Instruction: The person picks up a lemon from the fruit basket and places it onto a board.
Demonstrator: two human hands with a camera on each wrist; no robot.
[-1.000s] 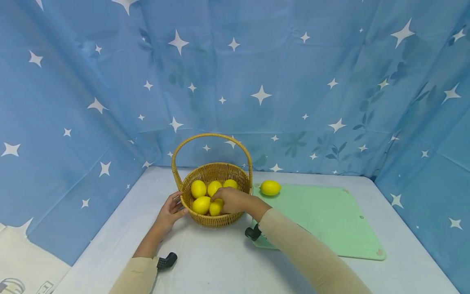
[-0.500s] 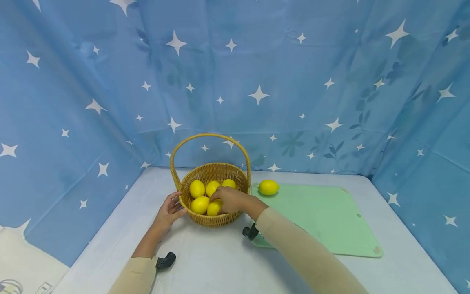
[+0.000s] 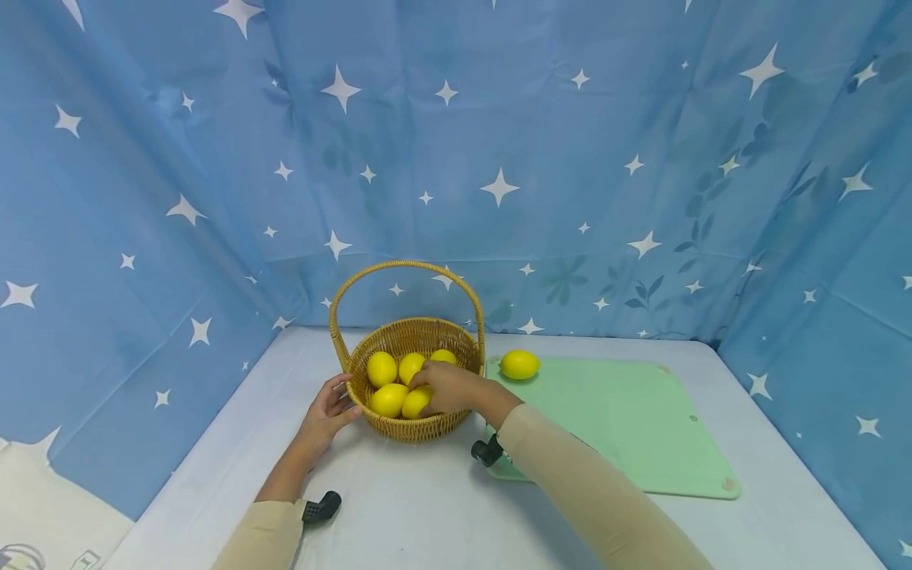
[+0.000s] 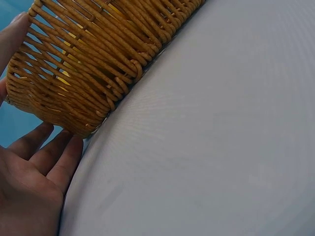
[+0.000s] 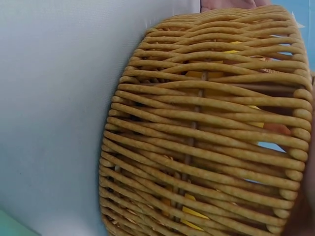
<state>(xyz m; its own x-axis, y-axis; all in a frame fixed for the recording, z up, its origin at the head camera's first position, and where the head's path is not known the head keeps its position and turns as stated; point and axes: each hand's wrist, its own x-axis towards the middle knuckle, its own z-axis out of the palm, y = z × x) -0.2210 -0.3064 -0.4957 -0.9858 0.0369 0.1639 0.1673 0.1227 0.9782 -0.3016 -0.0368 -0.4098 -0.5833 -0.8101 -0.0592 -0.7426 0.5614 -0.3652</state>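
A wicker basket [image 3: 412, 429] with a tall arched handle stands on the table and holds several yellow lemons [image 3: 381, 369]. My right hand [image 3: 450, 388] reaches over its right side into the basket, fingers curled round the front right lemon [image 3: 416, 403]. The hand partly covers that lemon. My left hand [image 3: 329, 411] rests against the outside of the basket's left wall. In the left wrist view the fingers [image 4: 60, 162] of that hand lie spread along the wicker wall. The right wrist view is mostly filled by the basket's woven side [image 5: 206, 128].
A light green cutting board [image 3: 627, 419] lies to the right of the basket, partly under my right forearm. One more lemon [image 3: 519, 365] lies on its far left corner. A blue star-patterned curtain [image 3: 456, 222] closes off the table's back and sides.
The hands, basket and lemons keep almost the same places. The whole scene has shifted slightly left in the head view.
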